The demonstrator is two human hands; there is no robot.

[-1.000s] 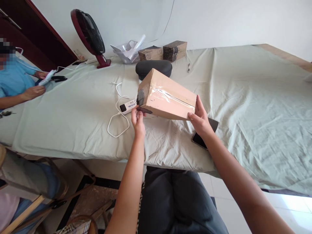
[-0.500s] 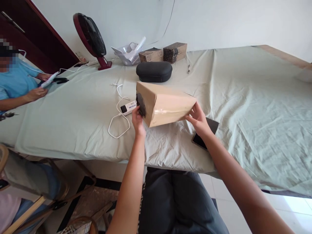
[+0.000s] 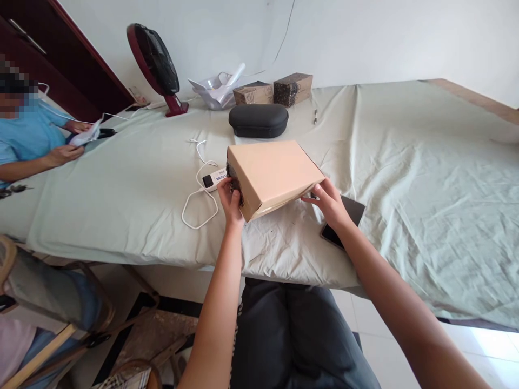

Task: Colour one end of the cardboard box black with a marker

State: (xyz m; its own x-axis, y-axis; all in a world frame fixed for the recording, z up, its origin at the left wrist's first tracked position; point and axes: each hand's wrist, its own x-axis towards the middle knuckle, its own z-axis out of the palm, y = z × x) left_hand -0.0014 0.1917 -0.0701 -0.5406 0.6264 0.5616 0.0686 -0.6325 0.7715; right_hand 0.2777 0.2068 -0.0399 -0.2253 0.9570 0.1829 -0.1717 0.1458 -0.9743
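Observation:
A brown cardboard box is held at a tilt over the cloth-covered table, its broad plain face turned up. My left hand grips its left end, where a dark patch shows, with the thumb on that side. At the right front edge my right hand supports the box, its thumb against the edge and other fingers partly beneath. Close by my left hand lies a white power strip with a white cable. Under my right forearm is a dark phone-like slab, partly covered.
Behind the box sits a black zip case. Farther back stand two cardboard boxes, a clear plastic basket and a dark red fan. A pen lies to their right. At left, another person holds something white.
My hands have tipped the box so its broad face now points up instead of its narrow side. The other person's white item has shifted slightly.

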